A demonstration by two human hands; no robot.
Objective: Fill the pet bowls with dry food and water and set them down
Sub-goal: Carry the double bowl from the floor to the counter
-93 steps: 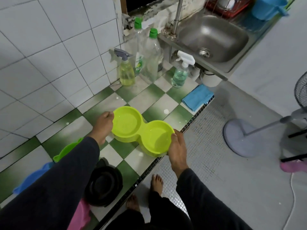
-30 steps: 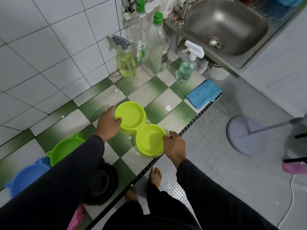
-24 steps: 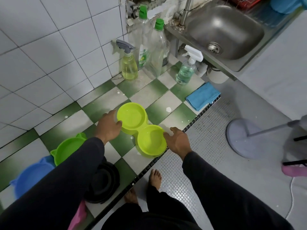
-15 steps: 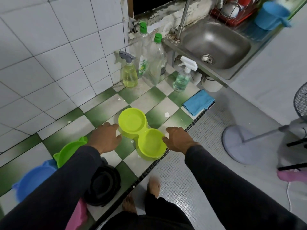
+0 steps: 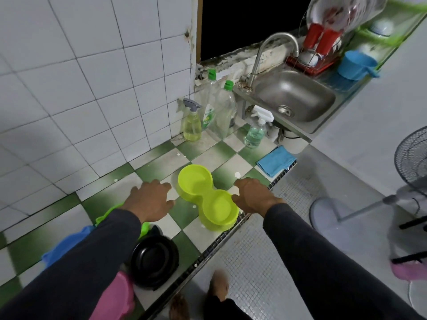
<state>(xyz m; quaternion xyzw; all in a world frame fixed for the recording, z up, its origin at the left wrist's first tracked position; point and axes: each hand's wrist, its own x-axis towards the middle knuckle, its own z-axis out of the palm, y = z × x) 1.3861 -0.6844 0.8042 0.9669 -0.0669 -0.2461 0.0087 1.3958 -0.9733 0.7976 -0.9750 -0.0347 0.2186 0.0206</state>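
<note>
Lime-green double pet bowl (image 5: 206,197) sits on the checkered tiled ledge (image 5: 159,162) near its edge, between a person's left hand (image 5: 150,200) and right hand (image 5: 253,197), both loosely spread, gripping nothing.

Green-and-white checked tiled ledge (image 5: 161,162) is carrying a lime double bowl (image 5: 206,196) near its front edge. A black bowl (image 5: 153,262), a green bowl (image 5: 144,228), a blue bowl (image 5: 62,247) and a pink item (image 5: 115,296) are sitting at the near end. A blue cloth (image 5: 276,160), two spray bottles (image 5: 191,125) and two clear green-capped bottles (image 5: 223,114) are standing at the far end.
</note>
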